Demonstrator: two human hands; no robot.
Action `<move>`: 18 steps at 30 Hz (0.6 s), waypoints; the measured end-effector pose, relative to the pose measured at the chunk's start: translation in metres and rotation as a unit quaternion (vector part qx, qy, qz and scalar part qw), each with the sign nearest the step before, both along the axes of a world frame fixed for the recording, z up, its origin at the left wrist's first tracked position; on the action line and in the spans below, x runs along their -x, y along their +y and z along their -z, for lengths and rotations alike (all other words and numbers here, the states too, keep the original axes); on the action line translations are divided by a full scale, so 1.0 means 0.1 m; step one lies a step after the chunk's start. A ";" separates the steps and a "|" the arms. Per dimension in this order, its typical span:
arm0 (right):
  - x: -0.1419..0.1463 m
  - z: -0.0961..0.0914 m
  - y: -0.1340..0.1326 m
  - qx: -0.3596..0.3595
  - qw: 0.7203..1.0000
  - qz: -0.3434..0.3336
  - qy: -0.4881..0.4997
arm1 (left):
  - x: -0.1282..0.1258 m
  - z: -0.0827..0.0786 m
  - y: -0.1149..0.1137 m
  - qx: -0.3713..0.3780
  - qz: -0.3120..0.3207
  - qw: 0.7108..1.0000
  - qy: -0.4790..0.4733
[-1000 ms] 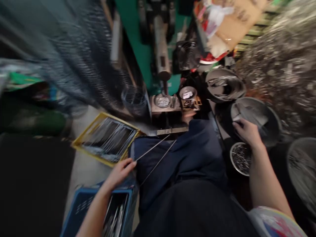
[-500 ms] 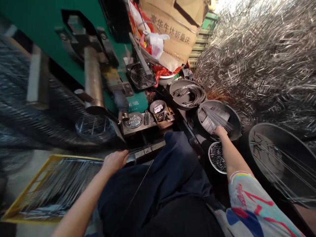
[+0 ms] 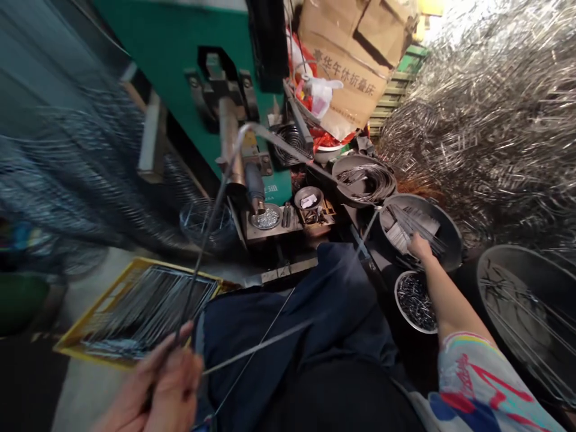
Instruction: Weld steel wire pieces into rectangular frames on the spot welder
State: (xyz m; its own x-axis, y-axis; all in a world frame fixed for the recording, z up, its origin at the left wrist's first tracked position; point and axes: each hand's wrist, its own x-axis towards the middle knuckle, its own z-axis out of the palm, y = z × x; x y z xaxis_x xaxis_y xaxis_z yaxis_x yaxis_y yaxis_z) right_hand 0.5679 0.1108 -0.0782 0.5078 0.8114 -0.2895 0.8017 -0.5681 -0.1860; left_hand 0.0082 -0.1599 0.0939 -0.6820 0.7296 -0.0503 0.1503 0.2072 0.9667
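My left hand (image 3: 168,375), blurred by motion, is closed around a bent metal wire frame (image 3: 211,219). The frame rises from my fist, bends near the green machine and runs back down across my lap. On the right, my right hand (image 3: 420,246) reaches into a dark round tub (image 3: 454,252), its fingers closed on thin straight metal wires (image 3: 405,221). Its fingertips are partly hidden. A yellow crate (image 3: 96,309) of straight metal wires (image 3: 157,306) stands beyond my left hand.
The green machine (image 3: 171,36) stands ahead, with a metal dish (image 3: 266,217) of small parts below. Around my right arm are a bowl (image 3: 416,303) of dark small pieces and a large tub (image 3: 495,258) holding long wires. Tangled wire (image 3: 486,126) is heaped at right.
My left hand has come back toward me, lower in view, raising the wire frame into sight. My right hand stays at the wires in the tub. The whole view has shifted right.
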 end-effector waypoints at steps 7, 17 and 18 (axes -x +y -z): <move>0.27 -0.52 -0.22 -0.114 0.979 -0.034 0.167 | 0.08 0.77 -0.57 0.075 0.019 0.954 -0.288; 1.35 -1.20 -1.03 -0.119 0.893 -0.232 0.366 | 0.30 0.93 -1.10 0.110 0.056 0.883 -0.452; 1.44 -1.26 -1.06 -0.106 0.890 -0.245 0.369 | 0.34 0.94 -1.15 0.102 0.040 0.883 -0.456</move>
